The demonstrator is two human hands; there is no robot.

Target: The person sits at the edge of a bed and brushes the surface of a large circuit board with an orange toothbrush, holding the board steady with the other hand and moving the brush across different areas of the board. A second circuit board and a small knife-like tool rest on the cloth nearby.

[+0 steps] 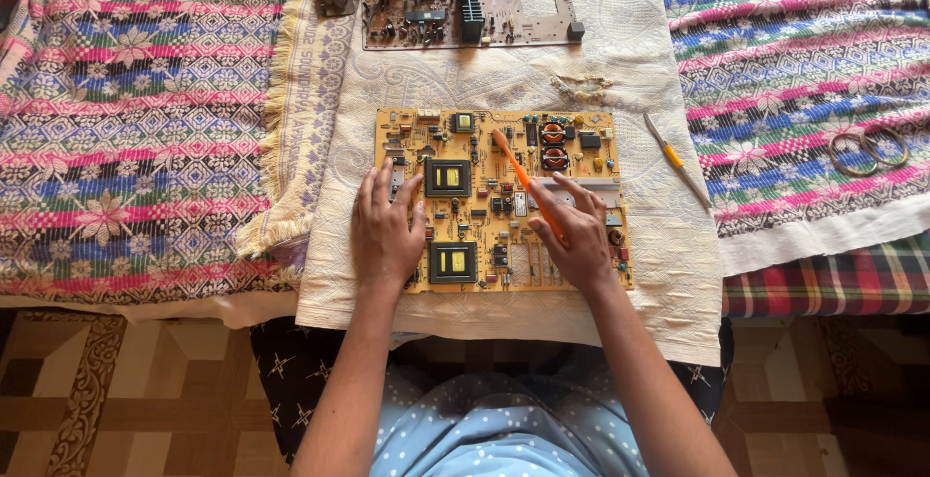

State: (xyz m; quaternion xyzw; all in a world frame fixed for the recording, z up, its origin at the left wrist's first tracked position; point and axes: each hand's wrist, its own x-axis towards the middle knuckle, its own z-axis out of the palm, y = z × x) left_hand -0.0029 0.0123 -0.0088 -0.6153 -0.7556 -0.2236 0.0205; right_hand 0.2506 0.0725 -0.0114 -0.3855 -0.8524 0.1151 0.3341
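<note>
While the left hand (386,230) is lying open and flat on the yellow circuit board (502,198), the right hand (578,235) is gripping one orange tool (523,179), its tip pointing toward eleven o'clock over the board. One board is lying on the cream cloth (504,80); a second, brown board (470,0) is sitting at twelve o'clock. One yellow-handled tweezers (675,159) and two metal rings (869,151) are resting at three o'clock
</note>
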